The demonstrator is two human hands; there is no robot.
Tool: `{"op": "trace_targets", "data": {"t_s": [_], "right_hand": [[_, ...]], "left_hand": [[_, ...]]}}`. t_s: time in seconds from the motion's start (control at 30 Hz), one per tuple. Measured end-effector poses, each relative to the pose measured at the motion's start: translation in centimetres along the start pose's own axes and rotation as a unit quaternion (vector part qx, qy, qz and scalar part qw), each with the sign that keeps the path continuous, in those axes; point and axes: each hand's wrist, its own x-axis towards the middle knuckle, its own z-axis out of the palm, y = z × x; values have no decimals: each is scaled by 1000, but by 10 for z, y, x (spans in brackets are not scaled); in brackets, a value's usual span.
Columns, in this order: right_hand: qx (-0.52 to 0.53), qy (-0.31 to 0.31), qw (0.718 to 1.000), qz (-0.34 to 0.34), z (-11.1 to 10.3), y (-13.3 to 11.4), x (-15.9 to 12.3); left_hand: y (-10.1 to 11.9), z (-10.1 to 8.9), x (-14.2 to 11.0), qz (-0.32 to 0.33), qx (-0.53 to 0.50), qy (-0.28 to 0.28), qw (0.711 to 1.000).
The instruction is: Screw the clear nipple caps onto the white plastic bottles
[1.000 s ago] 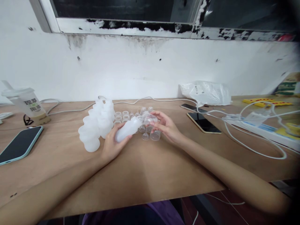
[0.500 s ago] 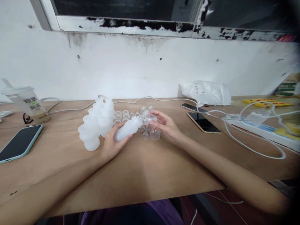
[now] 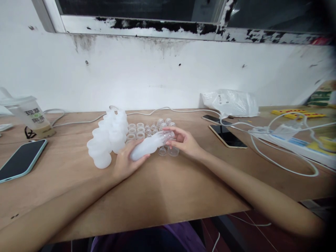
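Observation:
My left hand (image 3: 128, 160) is wrapped round a translucent white baby bottle (image 3: 144, 148), which lies tilted with its top toward the right. My right hand (image 3: 183, 141) grips a clear plastic cap (image 3: 168, 136) that sits over the bottle's top end. Behind the bottle stand several clear nipples (image 3: 148, 130), translucent rings (image 3: 132, 131) and further clear caps (image 3: 172, 124). Two more clear pieces, a nipple (image 3: 162, 151) and a cap (image 3: 173, 151), are on the table below my right fingers. To the left stand several white bottles (image 3: 103, 160) in rows.
A drink cup (image 3: 36, 115) and a phone (image 3: 22, 160) are at the left. At the right lie two phones (image 3: 228, 136), a white power strip (image 3: 294, 141) with looping cables (image 3: 258, 154), and yellow strips (image 3: 296, 114). A plastic bag (image 3: 231, 103) rests against the wall.
My right hand has brought the clear cap left and down onto the bottle's top. The bottle has tilted flatter in my left hand.

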Motion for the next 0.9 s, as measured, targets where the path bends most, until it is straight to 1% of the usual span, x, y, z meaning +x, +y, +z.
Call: {"op": "trace_targets", "data": {"t_s": [0.2,0.37,0.6,0.73,0.9], "right_hand": [[-14,-25,1000,7,-2,-1,-1],[-14,-17,1000,1,-1,1,0],[-32,-2,999,-2,0,-1,-3],[-28,-12,1000,-2,2,-2,-4],[-31,-17,999,-17,0,-1,-2]], "left_hand": [[0,1,0,5,-21,-24,999],[-1,3,-1,12,-22,-16,1000],[-2,4,-1,15,-41,-34,998],[-2,3,-2,1,-62,-50,997],[0,2,1,-38,-88,-66,993]]}}
